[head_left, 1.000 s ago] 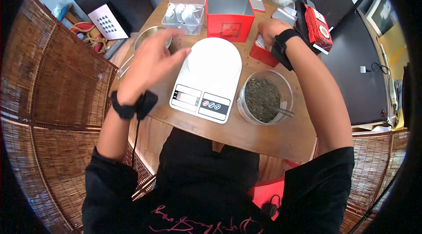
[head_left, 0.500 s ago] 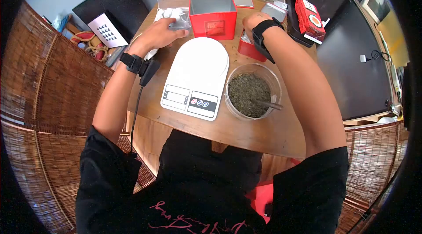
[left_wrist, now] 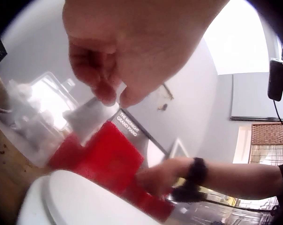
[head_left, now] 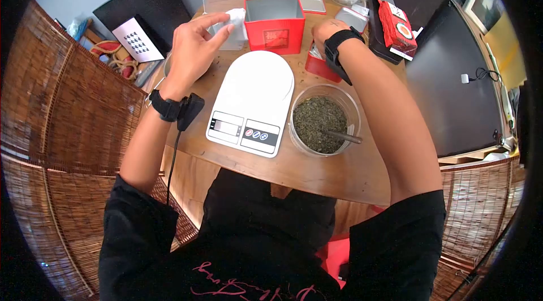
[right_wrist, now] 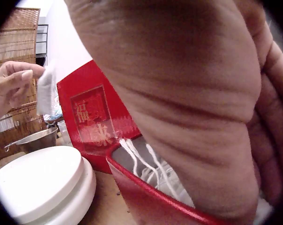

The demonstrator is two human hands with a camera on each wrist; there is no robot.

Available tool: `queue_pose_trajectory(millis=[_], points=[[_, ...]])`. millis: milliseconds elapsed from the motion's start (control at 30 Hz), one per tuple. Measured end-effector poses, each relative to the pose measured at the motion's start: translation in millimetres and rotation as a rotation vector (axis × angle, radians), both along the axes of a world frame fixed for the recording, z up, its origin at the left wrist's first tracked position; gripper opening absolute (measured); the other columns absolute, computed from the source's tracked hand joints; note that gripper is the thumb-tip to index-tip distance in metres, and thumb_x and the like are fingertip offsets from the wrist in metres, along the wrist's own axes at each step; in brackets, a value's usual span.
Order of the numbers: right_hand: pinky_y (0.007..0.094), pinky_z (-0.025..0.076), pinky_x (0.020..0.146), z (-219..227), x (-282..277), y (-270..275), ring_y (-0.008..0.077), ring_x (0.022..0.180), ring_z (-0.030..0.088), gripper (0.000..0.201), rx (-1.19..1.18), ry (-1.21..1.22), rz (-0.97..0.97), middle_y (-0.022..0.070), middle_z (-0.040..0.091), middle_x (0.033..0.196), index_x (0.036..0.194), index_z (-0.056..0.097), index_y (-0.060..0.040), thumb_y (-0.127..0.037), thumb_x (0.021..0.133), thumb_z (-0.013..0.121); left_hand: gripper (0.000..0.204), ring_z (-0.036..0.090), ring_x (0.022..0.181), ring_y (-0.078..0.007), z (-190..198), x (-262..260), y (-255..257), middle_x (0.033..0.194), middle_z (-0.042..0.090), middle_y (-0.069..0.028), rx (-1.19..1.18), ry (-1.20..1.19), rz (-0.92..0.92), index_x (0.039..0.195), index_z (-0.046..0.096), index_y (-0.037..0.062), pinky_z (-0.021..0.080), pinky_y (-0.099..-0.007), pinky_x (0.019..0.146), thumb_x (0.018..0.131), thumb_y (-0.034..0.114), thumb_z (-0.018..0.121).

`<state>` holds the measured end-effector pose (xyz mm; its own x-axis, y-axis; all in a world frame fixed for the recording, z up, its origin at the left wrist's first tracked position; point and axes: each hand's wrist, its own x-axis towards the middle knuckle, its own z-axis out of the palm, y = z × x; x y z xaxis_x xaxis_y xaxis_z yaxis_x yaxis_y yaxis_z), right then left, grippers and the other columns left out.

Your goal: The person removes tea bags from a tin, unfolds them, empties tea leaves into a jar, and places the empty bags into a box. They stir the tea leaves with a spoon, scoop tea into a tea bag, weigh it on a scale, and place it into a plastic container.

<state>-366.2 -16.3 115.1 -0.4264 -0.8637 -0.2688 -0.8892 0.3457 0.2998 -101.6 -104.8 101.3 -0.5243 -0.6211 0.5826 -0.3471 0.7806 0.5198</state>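
White pouch (head_left: 237,21): head view has it raised in the left hand (head_left: 195,46), which half a second ago was down at the clear box (head_left: 233,45); pick looks done, I'd judge. Counts: one scale (head_left: 251,86), one leaf tub (head_left: 352,110), one spoon (head_left: 346,137), two tins: big red tin (head_left: 275,38), small red tin (head_left: 322,69). Left wrist: thumb and fingers pinching one pouch. Right wrist: right hand (right_wrist: 188,103) at small red tin, fingertips hidden, grip can't tell; several strings (right_wrist: 166,174), exact count unclear.

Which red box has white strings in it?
The small red box under the right hand: white strings show at its rim. The taller red box shows no strings, just grey inner walls.
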Motion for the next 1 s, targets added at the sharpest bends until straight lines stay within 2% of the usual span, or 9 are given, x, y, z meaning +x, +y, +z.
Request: queue_pose_trajectory(millis=[200, 300, 467, 600, 667, 833, 900, 933, 1000], points=[[0.0423, 0.061, 0.084, -0.8, 3.1, 1.2, 0.0349, 0.103, 0.074, 0.035, 0.015, 0.023, 0.022, 0.0163, 0.077, 0.104, 0.102, 0.079, -0.0083, -0.012, 0.068, 0.084, 0.015, 0.044, 0.058, 0.0011, 3.9, 14.9, 35.8, 0.092, 0.076, -0.0015, 0.112, 0.155, -0.080, 0.103, 0.080, 0.0034, 0.034, -0.0189, 0.050, 0.089, 0.009, 0.079], [0.0434, 0.061, 0.082, -17.9, -0.9, 1.9, 0.0360, 0.102, 0.074, 0.037, -0.093, 0.037, 0.036, 0.0197, 0.076, 0.103, 0.102, 0.078, -0.0055, -0.008, 0.066, 0.083, 0.015, 0.039, 0.050, 0.0005, 2.6, 23.0, 52.1, 0.056, 0.054, 0.0056, 0.128, 0.165, -0.149, 0.100, 0.081, 0.0051, 0.029, -0.0217, 0.047, 0.085, 0.007, 0.079], [0.0453, 0.061, 0.077, -7.6, -8.7, 18.9, 0.0362, 0.100, 0.074, 0.040, -0.086, 0.020, 0.094, 0.0234, 0.075, 0.101, 0.105, 0.074, -0.0006, -0.007, 0.066, 0.080, 0.014, 0.037, 0.051, 0.0014, 3.0, 32.0, 77.0, 0.053, 0.047, 0.0077, 0.199, 0.193, -0.213, 0.100, 0.078, 0.0034, 0.025, -0.0227, 0.047, 0.087, 0.006, 0.079], [0.0333, 0.057, 0.060, 4.8, -25.5, 41.4, 0.0236, 0.061, 0.071, 0.019, -0.161, -0.307, 0.031, 0.0170, 0.072, 0.072, 0.081, 0.070, 0.0070, -0.006, 0.067, 0.075, 0.016, 0.037, 0.054, 0.0020, -1.1, 39.3, 86.6, 0.061, 0.054, 0.0082, 0.311, 0.239, -0.277, 0.103, 0.078, 0.0025, 0.026, -0.0207, 0.048, 0.087, 0.005, 0.080], [0.0336, 0.057, 0.061, 5.7, -33.8, 50.5, 0.0230, 0.063, 0.072, 0.017, -0.205, -0.364, 0.045, 0.0168, 0.071, 0.069, 0.081, 0.071, 0.0075, -0.005, 0.070, 0.073, 0.015, 0.037, 0.053, 0.0016, -1.6, 41.2, 91.1, 0.057, 0.052, 0.0076, 0.329, 0.261, -0.284, 0.102, 0.079, 0.0035, 0.026, -0.0219, 0.047, 0.087, 0.006, 0.079], [0.0307, 0.055, 0.064, 9.7, -1.3, 94.4, 0.0157, 0.067, 0.068, 0.022, -0.847, -0.230, 0.321, 0.0105, 0.075, 0.085, 0.097, 0.075, 0.0032, -0.013, 0.082, 0.077, 0.014, 0.039, 0.050, 0.0013, -0.1, 46.3, 97.9, 0.058, 0.060, 0.0044, 0.305, 0.260, -0.302, 0.100, 0.080, 0.0030, 0.028, -0.0215, 0.046, 0.086, 0.005, 0.080], [0.0312, 0.054, 0.067, 29.7, 41.9, 115.9, 0.0154, 0.071, 0.067, 0.024, -0.865, -0.817, 0.177, 0.0086, 0.074, 0.082, 0.099, 0.078, 0.0003, -0.021, 0.088, 0.076, 0.013, 0.041, 0.052, 0.0011, -0.2, 46.3, 101.5, 0.066, 0.066, 0.0037, 0.293, 0.253, -0.312, 0.099, 0.080, 0.0030, 0.030, -0.0201, 0.047, 0.086, 0.006, 0.081], [0.0244, 0.049, 0.063, 38.0, 64.4, 127.4, 0.0060, 0.068, 0.060, 0.024, -0.823, -0.972, 0.135, 0.0017, 0.071, 0.077, 0.100, 0.079, -0.0001, -0.022, 0.091, 0.076, 0.012, 0.043, 0.053, 0.0009, -0.2, 45.9, 103.6, 0.074, 0.072, 0.0029, 0.274, 0.242, -0.320, 0.097, 0.080, 0.0031, 0.032, -0.0187, 0.049, 0.086, 0.006, 0.082], [0.0246, 0.050, 0.061, 56.0, 106.4, 150.0, 0.0048, 0.065, 0.059, 0.021, -0.715, -1.169, 0.087, 0.0027, 0.072, 0.076, 0.096, 0.079, 0.0009, -0.019, 0.092, 0.076, 0.013, 0.042, 0.049, -0.0001, -0.6, 41.1, 111.1, 0.064, 0.065, 0.0023, 0.260, 0.259, -0.353, 0.098, 0.080, 0.0035, 0.032, -0.0205, 0.047, 0.086, 0.005, 0.080]])
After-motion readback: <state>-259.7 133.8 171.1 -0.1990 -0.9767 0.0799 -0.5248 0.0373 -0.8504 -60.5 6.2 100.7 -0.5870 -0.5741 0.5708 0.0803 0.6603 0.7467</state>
